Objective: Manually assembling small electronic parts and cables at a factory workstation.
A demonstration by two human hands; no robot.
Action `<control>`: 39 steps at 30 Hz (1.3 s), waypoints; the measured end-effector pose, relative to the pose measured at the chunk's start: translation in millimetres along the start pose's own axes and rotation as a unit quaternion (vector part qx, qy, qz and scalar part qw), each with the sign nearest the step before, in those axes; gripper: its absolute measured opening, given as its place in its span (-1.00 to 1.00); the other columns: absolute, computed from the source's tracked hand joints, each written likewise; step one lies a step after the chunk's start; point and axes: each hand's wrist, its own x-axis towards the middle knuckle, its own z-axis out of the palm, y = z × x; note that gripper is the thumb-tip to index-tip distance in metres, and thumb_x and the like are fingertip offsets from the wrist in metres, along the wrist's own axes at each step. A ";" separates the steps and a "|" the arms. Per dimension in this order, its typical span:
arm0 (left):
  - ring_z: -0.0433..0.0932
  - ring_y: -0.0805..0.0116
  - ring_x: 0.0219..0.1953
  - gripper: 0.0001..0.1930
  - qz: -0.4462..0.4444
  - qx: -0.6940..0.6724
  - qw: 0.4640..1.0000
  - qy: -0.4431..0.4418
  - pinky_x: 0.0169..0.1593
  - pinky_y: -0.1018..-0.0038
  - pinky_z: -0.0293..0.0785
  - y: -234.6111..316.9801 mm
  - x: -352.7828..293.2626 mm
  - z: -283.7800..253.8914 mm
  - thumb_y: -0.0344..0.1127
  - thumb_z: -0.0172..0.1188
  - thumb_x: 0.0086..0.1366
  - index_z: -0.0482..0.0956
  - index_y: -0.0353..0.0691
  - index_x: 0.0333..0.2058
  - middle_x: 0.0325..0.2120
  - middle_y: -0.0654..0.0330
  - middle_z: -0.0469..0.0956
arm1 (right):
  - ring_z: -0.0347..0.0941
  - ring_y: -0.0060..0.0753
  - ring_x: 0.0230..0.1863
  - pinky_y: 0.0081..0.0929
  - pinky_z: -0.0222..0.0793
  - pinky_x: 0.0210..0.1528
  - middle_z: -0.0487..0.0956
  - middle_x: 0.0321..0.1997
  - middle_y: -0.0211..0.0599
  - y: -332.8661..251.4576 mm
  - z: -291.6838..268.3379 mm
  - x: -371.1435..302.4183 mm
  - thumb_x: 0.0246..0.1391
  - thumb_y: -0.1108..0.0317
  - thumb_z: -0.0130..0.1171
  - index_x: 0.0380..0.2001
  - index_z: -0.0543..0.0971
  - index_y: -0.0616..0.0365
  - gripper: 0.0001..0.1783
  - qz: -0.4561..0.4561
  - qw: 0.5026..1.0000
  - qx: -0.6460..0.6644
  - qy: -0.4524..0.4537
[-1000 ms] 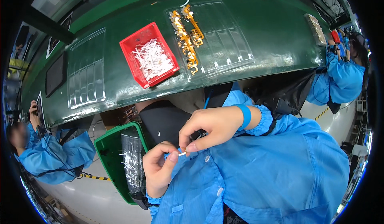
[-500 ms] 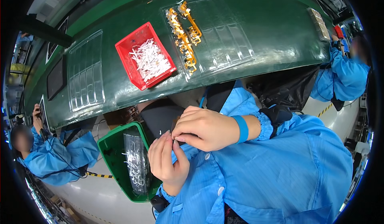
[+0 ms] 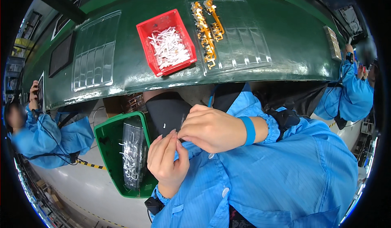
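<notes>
My hands meet in front of my chest, below the edge of the green table point(image 3: 285, 37). The fingertips of my right hand point(image 3: 211, 128), which wears a blue wristband, pinch a small thin part point(image 3: 181, 123) that is mostly hidden. My left hand point(image 3: 167, 161) stands upright under it, its fingertips pressed against the same part. A green bin point(image 3: 108, 146) sits beside my left hand, with a clear bag of small white parts point(image 3: 132, 154) inside. Behind my hands lies my dark lap, with a white speck on it.
On the table stand a red bin of white parts point(image 3: 169, 45), a clear tray with orange parts point(image 3: 207, 28) and a clear blister tray point(image 3: 95, 51). People in blue coats sit at the far left point(image 3: 45, 130) and far right point(image 3: 350, 89).
My right hand has come down and left onto my left hand's fingertips; the small white piece seen between them is now covered. The view has tilted a little downward.
</notes>
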 end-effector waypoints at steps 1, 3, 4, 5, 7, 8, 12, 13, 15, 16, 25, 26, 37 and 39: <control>0.65 0.08 -0.36 -0.82 -0.004 0.001 1.000 0.003 -0.13 0.27 0.58 -1.4 -1.4 -1.6 -0.59 0.23 0.02 0.64 -0.41 -0.33 -0.36 0.00 0.66 | 0.49 -0.20 -0.26 -0.31 0.30 -0.06 0.57 -0.39 -0.24 -0.4 2.3 1.5 0.02 0.42 0.15 -0.32 0.57 0.22 -0.85 0.009 1.000 0.022 -0.007; 0.66 0.09 -0.35 -0.82 -0.077 -0.050 0.996 0.021 -0.15 0.32 0.59 -6.2 -7.2 -7.0 -0.62 0.20 0.03 0.65 -0.39 -0.33 -0.39 -0.01 0.66 | 0.50 -0.19 -0.26 -0.31 0.30 -0.05 0.58 -0.38 -0.24 -0.2 5.5 6.4 0.05 0.43 0.13 -0.30 0.58 0.21 -0.86 0.016 0.999 0.045 -0.020; 0.66 0.13 -0.35 -0.83 -0.143 -0.049 0.987 0.055 -0.17 0.36 0.58 -13.9 -13.8 -12.2 -0.63 0.18 0.06 0.65 -0.39 -0.33 -0.39 0.00 0.67 | 0.52 -0.19 -0.26 -0.30 0.35 -0.07 0.59 -0.38 -0.22 -0.7 5.4 8.6 0.07 0.44 0.12 -0.30 0.57 0.22 -0.87 0.038 0.996 0.083 -0.023; 0.66 0.18 -0.35 -0.83 -0.209 -0.047 0.973 0.089 -0.19 0.39 0.57 -26.5 -24.8 -18.9 -0.63 0.16 0.09 0.65 -0.39 -0.32 -0.39 0.01 0.67 | 0.54 -0.19 -0.26 -0.30 0.39 -0.09 0.61 -0.37 -0.21 -0.7 4.9 11.0 0.10 0.45 0.11 -0.31 0.57 0.22 -0.88 0.060 0.991 0.120 -0.028; 0.60 0.37 -0.35 -0.85 -0.352 -0.020 0.913 0.205 -0.24 0.47 0.49 -70.9 -66.9 -32.6 -0.55 0.11 0.23 0.63 -0.45 -0.29 -0.37 0.06 0.67 | 0.57 -0.20 -0.27 -0.32 0.43 -0.12 0.63 -0.35 -0.20 -2.6 2.2 16.9 0.11 0.45 0.11 -0.31 0.57 0.24 -0.89 0.096 0.978 0.182 -0.041; 0.59 0.38 -0.34 -0.84 -0.419 0.007 0.881 0.221 -0.21 0.48 0.49 -89.7 -89.5 -43.4 -0.48 0.15 0.27 0.63 -0.47 -0.27 -0.36 0.06 0.66 | 0.59 -0.22 -0.28 -0.34 0.47 -0.16 0.65 -0.34 -0.18 -4.2 1.3 20.3 0.12 0.46 0.11 -0.32 0.56 0.27 -0.89 0.135 0.960 0.241 -0.049; 0.61 0.38 -0.41 -0.72 -0.508 0.164 0.837 0.118 -0.32 0.46 0.48 -160.5 -221.8 -64.5 -0.28 0.23 0.28 0.65 -0.44 -0.19 -0.44 0.04 0.67 | 0.62 -0.28 -0.27 -0.39 0.50 -0.22 0.66 -0.32 -0.19 -1.8 8.6 35.3 0.14 0.47 0.11 -0.31 0.57 0.29 -0.89 0.133 0.947 0.279 -0.083; 0.61 0.34 -0.44 -0.72 -0.537 0.191 0.818 0.084 -0.34 0.43 0.47 -166.9 -238.7 -66.3 -0.26 0.25 0.26 0.67 -0.40 -0.22 -0.46 0.02 0.67 | 0.61 -0.30 -0.27 -0.41 0.49 -0.19 0.66 -0.33 -0.20 -2.0 11.1 39.5 0.15 0.46 0.11 -0.30 0.57 0.28 -0.88 0.145 0.938 0.299 -0.095; 0.60 0.25 -0.48 -0.74 -0.552 0.241 0.797 0.038 -0.36 0.36 0.47 -179.3 -254.8 -67.3 -0.24 0.27 0.24 0.66 -0.39 -0.30 -0.49 0.01 0.65 | 0.61 -0.33 -0.26 -0.43 0.48 -0.17 0.66 -0.33 -0.22 -4.0 14.9 46.5 0.16 0.45 0.11 -0.28 0.57 0.28 -0.87 0.155 0.927 0.321 -0.116; 0.60 0.16 -0.52 -0.73 -0.558 0.287 0.779 -0.013 -0.37 0.28 0.47 -182.1 -258.3 -67.5 -0.23 0.29 0.22 0.66 -0.38 -0.39 -0.51 -0.01 0.64 | 0.60 -0.35 -0.25 -0.44 0.47 -0.15 0.66 -0.32 -0.22 -4.3 15.5 49.7 0.17 0.44 0.11 -0.27 0.58 0.28 -0.86 0.162 0.921 0.330 -0.128; 0.45 -0.09 0.15 -0.14 -0.403 -0.683 0.604 0.080 0.19 0.16 0.35 -59.7 -92.3 -33.2 0.29 -0.09 0.36 0.06 -0.37 0.31 0.18 -0.18 0.34 | 0.58 -0.37 -0.18 -0.43 0.44 -0.06 0.66 -0.26 -0.19 -5.7 24.5 56.2 0.20 0.40 0.12 -0.25 0.58 0.27 -0.85 0.152 0.903 0.358 -0.182; 0.47 -0.05 0.12 -0.19 -0.382 -0.710 0.588 0.071 0.18 0.18 0.38 -51.4 -86.2 -25.6 0.20 -0.04 0.38 0.04 -0.38 0.31 0.17 -0.20 0.33 | 0.58 -0.36 -0.18 -0.42 0.44 -0.07 0.66 -0.26 -0.19 -5.7 23.8 53.5 0.20 0.40 0.12 -0.25 0.58 0.26 -0.84 0.162 0.905 0.349 -0.184; 0.61 0.32 -0.36 -0.75 -0.412 -0.630 0.656 0.058 -0.20 0.43 0.56 -27.5 -49.1 -25.5 -0.38 0.11 0.38 0.54 -0.48 -0.11 -0.37 0.04 0.61 | 0.56 -0.24 -0.14 -0.35 0.44 -0.09 0.65 -0.22 -0.23 6.8 -7.5 19.5 0.16 0.39 0.16 -0.23 0.60 0.20 -0.85 0.112 0.967 0.181 -0.140; 0.62 0.31 -0.36 -0.78 -0.401 -0.554 0.730 0.005 -0.24 0.44 0.57 -24.1 -40.9 -25.4 -0.41 0.10 0.38 0.56 -0.49 -0.15 -0.37 0.03 0.62 | 0.54 -0.21 -0.03 -0.30 0.41 0.02 0.64 -0.17 -0.23 13.2 -6.9 16.8 0.14 0.45 0.19 -0.19 0.60 0.20 -0.83 0.078 0.986 0.110 -0.101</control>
